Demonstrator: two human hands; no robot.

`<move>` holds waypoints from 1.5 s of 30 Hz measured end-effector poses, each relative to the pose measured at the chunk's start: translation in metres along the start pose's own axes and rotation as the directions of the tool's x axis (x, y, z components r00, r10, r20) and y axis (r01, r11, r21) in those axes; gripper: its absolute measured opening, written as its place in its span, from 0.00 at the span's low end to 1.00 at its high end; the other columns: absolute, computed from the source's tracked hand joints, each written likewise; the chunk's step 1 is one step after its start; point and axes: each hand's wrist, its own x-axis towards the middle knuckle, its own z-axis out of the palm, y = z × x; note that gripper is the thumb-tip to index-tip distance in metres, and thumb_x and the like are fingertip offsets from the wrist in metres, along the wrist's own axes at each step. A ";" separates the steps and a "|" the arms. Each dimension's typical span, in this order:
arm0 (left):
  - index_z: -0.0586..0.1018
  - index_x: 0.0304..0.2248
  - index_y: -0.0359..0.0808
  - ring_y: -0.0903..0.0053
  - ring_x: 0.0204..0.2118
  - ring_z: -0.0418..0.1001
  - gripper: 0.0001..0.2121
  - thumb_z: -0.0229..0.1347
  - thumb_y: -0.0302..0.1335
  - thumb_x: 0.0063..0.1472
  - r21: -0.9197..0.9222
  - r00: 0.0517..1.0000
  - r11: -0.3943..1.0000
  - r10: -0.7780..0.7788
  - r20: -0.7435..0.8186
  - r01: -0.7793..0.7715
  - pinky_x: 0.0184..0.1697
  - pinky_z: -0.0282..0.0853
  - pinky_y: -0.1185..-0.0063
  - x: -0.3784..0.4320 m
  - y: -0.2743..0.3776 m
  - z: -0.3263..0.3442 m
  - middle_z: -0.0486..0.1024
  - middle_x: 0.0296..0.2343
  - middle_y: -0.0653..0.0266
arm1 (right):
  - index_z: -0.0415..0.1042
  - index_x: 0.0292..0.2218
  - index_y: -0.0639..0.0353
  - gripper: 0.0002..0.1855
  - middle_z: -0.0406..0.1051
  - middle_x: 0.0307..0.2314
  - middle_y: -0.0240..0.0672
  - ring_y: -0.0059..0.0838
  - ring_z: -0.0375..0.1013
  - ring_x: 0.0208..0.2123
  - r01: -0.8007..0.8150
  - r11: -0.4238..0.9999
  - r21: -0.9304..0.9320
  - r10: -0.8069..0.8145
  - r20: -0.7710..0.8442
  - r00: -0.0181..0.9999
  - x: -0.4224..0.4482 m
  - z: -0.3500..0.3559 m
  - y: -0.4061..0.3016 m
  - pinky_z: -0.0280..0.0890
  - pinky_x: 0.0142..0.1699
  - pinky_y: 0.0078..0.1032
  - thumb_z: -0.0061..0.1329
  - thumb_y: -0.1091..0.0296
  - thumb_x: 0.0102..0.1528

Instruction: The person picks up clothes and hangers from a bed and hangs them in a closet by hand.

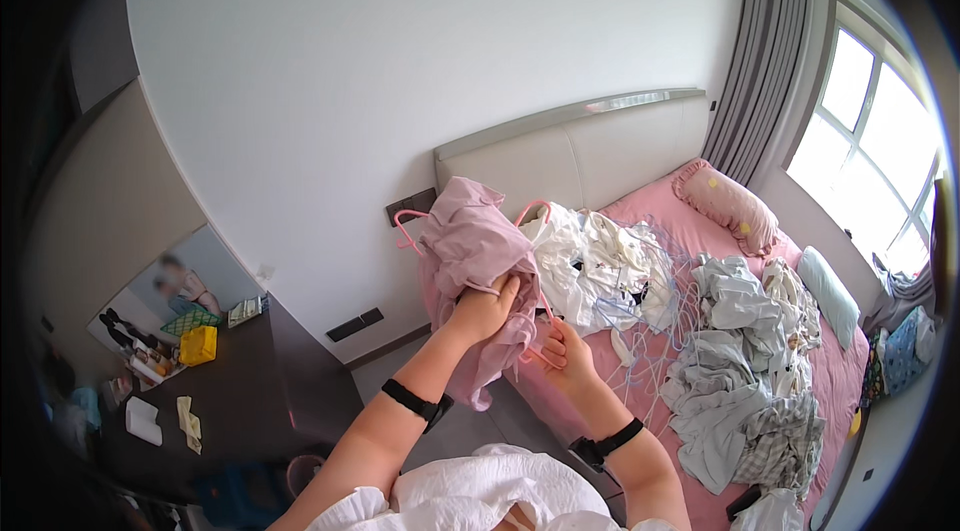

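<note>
A dusty-pink garment [480, 231] hangs bunched in front of me, and my left hand [487, 312] is partly inside its folds, holding the fabric up. My right hand [568, 357] has its fingers closed around the lower part of a pink clothes hanger [546, 306], just right of the garment. A pink hook shows above the garment's right side. Another pink hook [406, 225] sticks out at its left; whether the two hooks belong to separate hangers is hidden by the cloth.
White clothes [592, 261], tangled blue and white hangers [652, 351] and grey clothes [727, 373] cover much of the pink bed [630, 418]. A frilled pillow [727, 204] lies near the headboard [525, 156]. At left, a dark desk [240, 381] holds a yellow container [198, 345] and a mirror.
</note>
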 end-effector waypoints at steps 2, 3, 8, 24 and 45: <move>0.65 0.49 0.36 0.64 0.51 0.60 0.23 0.37 0.44 0.62 0.098 0.971 0.994 -0.065 0.231 0.044 0.54 0.53 0.75 0.000 0.010 0.001 0.63 0.49 0.52 | 0.56 0.21 0.51 0.14 0.47 0.08 0.22 0.17 0.46 0.07 0.019 1.000 -0.004 -0.019 -0.034 0.999 -0.005 -0.003 -0.003 0.68 0.30 0.30 0.37 0.60 0.58; 0.66 0.49 0.38 0.64 0.51 0.60 0.24 0.37 0.46 0.61 0.247 0.858 0.966 -0.191 0.477 0.078 0.54 0.53 0.75 0.001 0.012 0.001 0.63 0.49 0.55 | 0.56 0.21 0.51 0.15 0.47 0.08 0.22 0.16 0.46 0.07 0.060 0.991 -0.119 -0.065 -0.040 0.997 -0.007 0.000 -0.003 0.68 0.29 0.29 0.37 0.60 0.58; 0.74 0.43 0.38 0.64 0.50 0.62 0.29 0.39 0.54 0.56 0.174 0.657 0.984 -0.151 0.738 0.030 0.52 0.55 0.76 -0.002 -0.017 0.017 0.68 0.45 0.56 | 0.57 0.18 0.53 0.17 0.50 0.09 0.22 0.14 0.50 0.10 0.217 0.922 -0.321 -0.219 0.029 0.975 -0.011 0.012 0.006 0.50 0.14 0.13 0.41 0.61 0.57; 0.74 0.34 0.28 0.74 0.31 0.73 0.14 0.58 0.29 0.50 -0.345 0.912 0.850 -0.406 0.053 0.398 0.35 0.67 0.79 -0.072 -0.069 -0.011 0.74 0.31 0.57 | 0.57 0.18 0.53 0.17 0.51 0.10 0.21 0.12 0.50 0.10 0.298 0.833 -0.465 -0.323 0.027 0.946 -0.011 -0.026 -0.057 0.45 0.13 0.12 0.41 0.61 0.57; 0.74 0.30 0.34 0.92 0.24 0.61 0.07 0.51 0.30 0.58 -0.733 0.898 0.664 -0.401 -0.182 0.148 0.26 0.56 0.90 -0.044 -0.093 -0.013 0.68 0.21 0.77 | 0.56 0.18 0.53 0.19 0.50 0.07 0.23 0.14 0.48 0.07 0.340 0.861 -0.378 -0.338 0.072 0.938 -0.035 -0.052 -0.073 0.69 0.23 0.29 0.40 0.59 0.58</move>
